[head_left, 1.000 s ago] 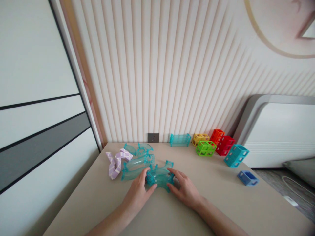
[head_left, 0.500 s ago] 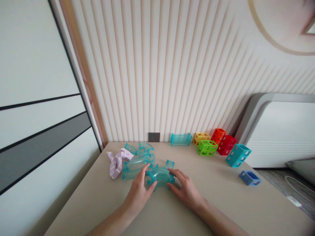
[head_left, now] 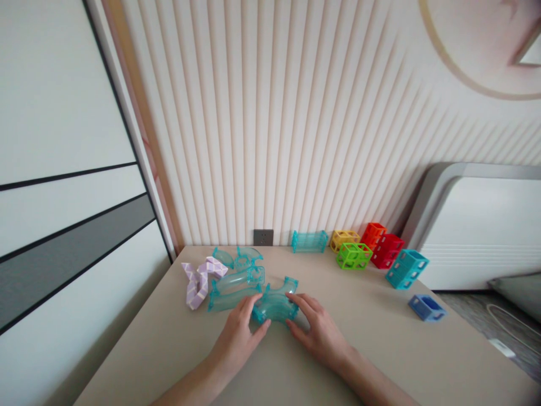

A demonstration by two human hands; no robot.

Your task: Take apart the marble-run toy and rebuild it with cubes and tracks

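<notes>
A curved see-through teal tube piece (head_left: 276, 307) lies low over the table between my hands. My left hand (head_left: 242, 327) has its thumb and fingers around the left end. My right hand (head_left: 316, 324) grips the right end, thumb in front and fingers behind. Just behind it is another curved teal piece (head_left: 291, 285), partly hidden; whether the two are joined I cannot tell. Left of them are long teal tube halves (head_left: 236, 279), and smaller curved teal pieces (head_left: 249, 256) lie farther back.
A lilac-and-white folding snake puzzle (head_left: 196, 287) lies at the left of the table (head_left: 359, 321). Teal tube piece (head_left: 310, 241) stands by the wall. Toward the right are lattice blocks: yellow (head_left: 344, 239), green (head_left: 354, 256), orange (head_left: 373, 235), red (head_left: 387, 251), turquoise (head_left: 407, 269) and blue (head_left: 427, 308).
The held curved tube piece has tilted and come slightly lower and nearer, with both hands still on its ends. The view has shifted a little.
</notes>
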